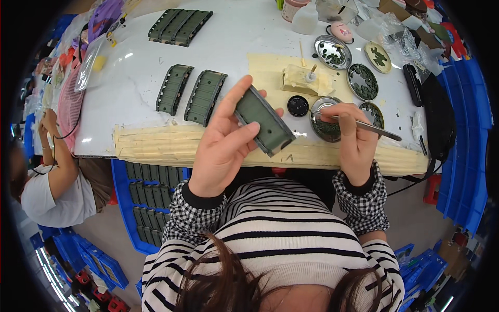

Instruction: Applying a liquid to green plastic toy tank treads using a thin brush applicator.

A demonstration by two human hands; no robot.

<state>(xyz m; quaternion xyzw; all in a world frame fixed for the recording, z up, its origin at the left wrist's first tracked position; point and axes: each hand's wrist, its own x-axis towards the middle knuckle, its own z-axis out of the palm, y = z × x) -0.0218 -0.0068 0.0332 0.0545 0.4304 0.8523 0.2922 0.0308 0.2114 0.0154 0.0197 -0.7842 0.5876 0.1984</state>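
My left hand [215, 145] grips a dark green ribbed panel [267, 124], held tilted above the table's near edge with the thumb on its face. In my right hand [356, 132] is a pair of metal tweezers [383, 132], pinched between thumb and fingers. Their tips point left over a round metal dish [316, 130] of small dark pieces; whether they grip a piece is too small to tell. Left of that dish stands a small black pot [298, 106]. Two similar green panels, one [174, 89] beside the other [206, 96], lie left of my left hand.
Several more panels [181, 27] lie farther back. Dishes of green pieces [362, 81] stand at the right, near a tape-covered block [306, 80]. A blue crate [123, 208] full of panels sits below the table's left edge. Another person [60, 192] works at the left.
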